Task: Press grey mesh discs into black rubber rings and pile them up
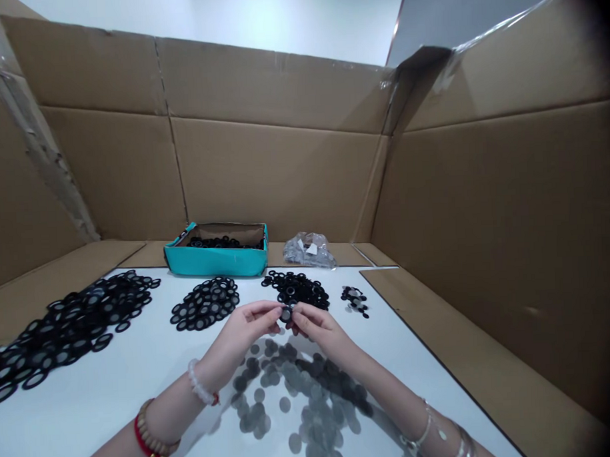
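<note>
Black ring (287, 314) pinched between the left hand (246, 330) and right hand (321, 328) fingers could slip if pressure eases, landing among the grey discs (284, 404).

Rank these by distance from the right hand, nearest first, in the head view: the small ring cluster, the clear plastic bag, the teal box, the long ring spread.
From the right hand:
1. Small ring cluster, just ahead to the right on the table
2. Clear plastic bag, straight ahead, past the table's far edge
3. Teal box, ahead to the left
4. Long ring spread, far left on the table
</note>
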The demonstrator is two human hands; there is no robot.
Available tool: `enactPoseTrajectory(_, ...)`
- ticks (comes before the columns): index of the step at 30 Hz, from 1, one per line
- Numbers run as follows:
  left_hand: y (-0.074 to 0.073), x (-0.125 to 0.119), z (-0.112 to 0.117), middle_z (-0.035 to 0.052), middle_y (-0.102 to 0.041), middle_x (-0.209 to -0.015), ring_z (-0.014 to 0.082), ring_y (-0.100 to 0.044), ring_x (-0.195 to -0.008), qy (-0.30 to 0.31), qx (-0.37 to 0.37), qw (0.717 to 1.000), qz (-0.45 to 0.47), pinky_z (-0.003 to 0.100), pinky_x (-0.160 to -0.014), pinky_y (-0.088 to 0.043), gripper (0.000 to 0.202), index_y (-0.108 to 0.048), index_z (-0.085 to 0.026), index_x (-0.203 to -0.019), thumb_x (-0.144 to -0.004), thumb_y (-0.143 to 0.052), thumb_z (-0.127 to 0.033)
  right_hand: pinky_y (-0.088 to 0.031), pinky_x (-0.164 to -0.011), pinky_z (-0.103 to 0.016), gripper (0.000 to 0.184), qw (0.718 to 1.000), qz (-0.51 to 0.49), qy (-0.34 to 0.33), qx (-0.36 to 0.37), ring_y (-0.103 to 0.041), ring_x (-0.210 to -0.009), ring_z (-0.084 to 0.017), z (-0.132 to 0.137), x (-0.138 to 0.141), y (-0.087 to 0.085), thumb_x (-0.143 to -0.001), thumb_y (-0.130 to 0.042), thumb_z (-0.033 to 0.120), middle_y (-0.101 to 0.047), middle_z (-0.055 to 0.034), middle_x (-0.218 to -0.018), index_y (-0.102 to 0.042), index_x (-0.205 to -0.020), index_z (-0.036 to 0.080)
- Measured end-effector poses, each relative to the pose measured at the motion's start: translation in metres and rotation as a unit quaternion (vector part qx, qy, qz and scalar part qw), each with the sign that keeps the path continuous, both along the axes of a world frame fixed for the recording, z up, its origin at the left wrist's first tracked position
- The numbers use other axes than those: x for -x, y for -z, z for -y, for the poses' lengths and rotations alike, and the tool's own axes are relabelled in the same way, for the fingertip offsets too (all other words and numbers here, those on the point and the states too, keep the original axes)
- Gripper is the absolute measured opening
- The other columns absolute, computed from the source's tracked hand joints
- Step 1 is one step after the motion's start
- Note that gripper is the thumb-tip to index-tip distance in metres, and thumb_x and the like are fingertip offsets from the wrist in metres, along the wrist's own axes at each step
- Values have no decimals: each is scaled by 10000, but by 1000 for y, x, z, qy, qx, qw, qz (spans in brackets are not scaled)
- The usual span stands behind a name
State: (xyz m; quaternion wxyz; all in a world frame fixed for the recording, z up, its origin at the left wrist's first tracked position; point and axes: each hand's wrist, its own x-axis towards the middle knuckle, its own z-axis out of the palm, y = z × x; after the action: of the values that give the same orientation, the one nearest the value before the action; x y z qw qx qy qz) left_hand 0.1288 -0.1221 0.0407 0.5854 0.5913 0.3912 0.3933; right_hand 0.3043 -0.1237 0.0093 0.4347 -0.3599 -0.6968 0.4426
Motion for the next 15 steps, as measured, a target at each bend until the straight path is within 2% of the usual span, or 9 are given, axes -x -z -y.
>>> enactPoseTrajectory(4, -1, 1, -1, 97, -683, -921, 205, -611, -823, -13, 4, 1000, -11, 310, -757, -475, 301, -671, -133, -925, -731, -637, -361, -344, -628, -247, 401, 1000, 14, -1, 11, -429, -649, -133, 1, 0, -1, -908, -368, 482, -469, 8, -667, -526, -700, 177)
enactPoseTrajectory(7, -4, 1, -1, 67, -688, -785, 196, -610, -757, -36, -7, 999, -38, 289, -695, -471, 278, -674, -140, -888, -707, -657, -350, -357, -670, -257, 449, 999, 29, 2, 13, -442, -664, -141, 3, 1, -4, -931, -303, 471, -464, 6, -649, -519, -668, 179)
enactPoseTrajectory(10, -8, 1, 1, 35, -663, -681, 185, -594, -699, -47, -26, 997, -56, 272, -647, -461, 258, -678, -152, -872, -702, -656, -345, -361, -659, -251, 408, 999, 29, -11, 9, -447, -670, -139, 5, 1, -9, -919, -354, 461, -478, 7, -661, -518, -675, 179)
enactPoseTrajectory(15, -16, 3, 4, 47, -665, -840, 174, -586, -771, -3, -43, 999, -23, 278, -729, -467, 255, -686, -166, -881, -788, -564, -370, -345, -633, -236, 338, 1000, 28, -7, 5, -442, -659, -131, 8, 1, -22, -888, -448, 432, -499, 13, -666, -516, -676, 178)
